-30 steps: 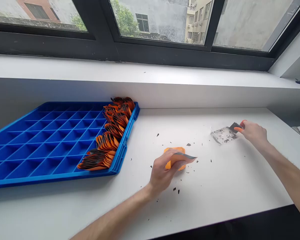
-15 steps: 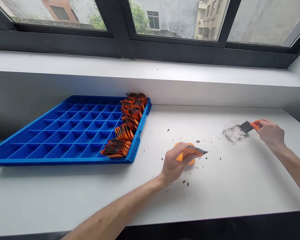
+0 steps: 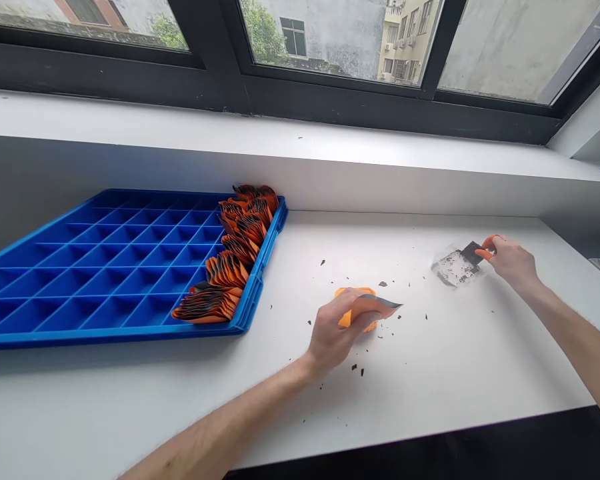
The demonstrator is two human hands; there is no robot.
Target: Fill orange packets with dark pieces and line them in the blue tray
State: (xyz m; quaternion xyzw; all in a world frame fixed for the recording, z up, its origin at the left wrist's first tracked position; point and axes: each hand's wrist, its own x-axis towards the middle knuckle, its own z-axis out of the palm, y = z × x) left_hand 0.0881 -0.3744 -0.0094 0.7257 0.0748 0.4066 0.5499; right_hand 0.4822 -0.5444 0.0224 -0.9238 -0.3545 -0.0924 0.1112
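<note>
My left hand is closed on a thin bent sheet, orange on one face and dark along its edge. Behind and below that hand is a bright orange object, partly hidden, so I cannot tell its kind. Farther right, my right hand pinches a small dark flat piece; orange shows at the fingertips. The dark piece overlaps a translucent patch on the table, speckled with dark flakes.
At left lies a blue compartment tray, its right column holding bunched orange-and-black sheets. Dark flakes dot the white table. A sill and window frame run along the back.
The whole view has shifted, so the tray and both hands appear farther left. Both hands keep their holds, in nearly the same places on the table.
</note>
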